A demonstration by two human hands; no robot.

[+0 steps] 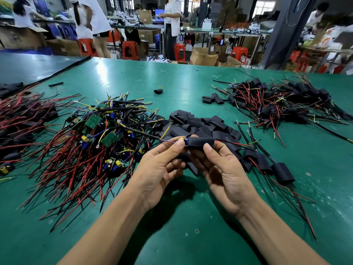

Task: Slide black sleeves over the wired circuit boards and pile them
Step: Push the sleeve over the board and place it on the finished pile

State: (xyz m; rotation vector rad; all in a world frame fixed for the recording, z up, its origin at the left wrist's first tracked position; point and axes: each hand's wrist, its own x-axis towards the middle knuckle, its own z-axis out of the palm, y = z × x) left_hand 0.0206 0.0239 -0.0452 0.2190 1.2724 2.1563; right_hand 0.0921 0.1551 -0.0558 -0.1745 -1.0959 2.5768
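Right hand [223, 169] pinches a black sleeve [200, 143] between thumb and fingers. The left hand [162, 169] grips the yellow and purple wires [170, 141] at the sleeve's open end, where a blue-and-yellow edge of the circuit board [186, 141] shows. A red wire [235, 144] trails from the sleeve's other end.

The piece is held above the green table [172, 236], just in front of a heap of loose sleeves [200, 125]. To the left lies a tangle of bare boards [99, 131] with red and black leads. To the right, a few sleeved units [280, 173] lie near the hands, and a larger pile of sleeved boards [277, 104] sits farther back.
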